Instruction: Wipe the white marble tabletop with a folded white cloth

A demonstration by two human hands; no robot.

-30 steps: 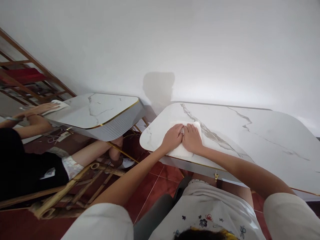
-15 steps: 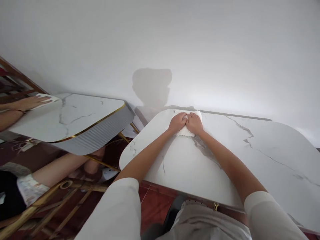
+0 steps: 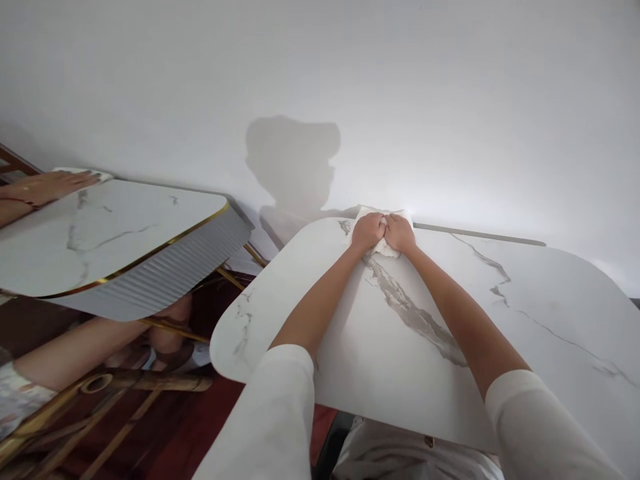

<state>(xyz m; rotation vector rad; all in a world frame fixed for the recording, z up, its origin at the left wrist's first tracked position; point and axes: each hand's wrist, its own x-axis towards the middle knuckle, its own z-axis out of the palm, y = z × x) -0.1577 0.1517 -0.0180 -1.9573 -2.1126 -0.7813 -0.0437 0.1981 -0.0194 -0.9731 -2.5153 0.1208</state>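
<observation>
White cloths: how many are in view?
2: one white cloth under the left hand and right hand, on the right table; a second cloth under a co-worker's hand, on the left table. Others may be hidden.

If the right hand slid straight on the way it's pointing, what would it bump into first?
Probably the left hand: the right hand angles inward, close against it. The wall lies beyond both, but depth there is hard to judge.
</observation>
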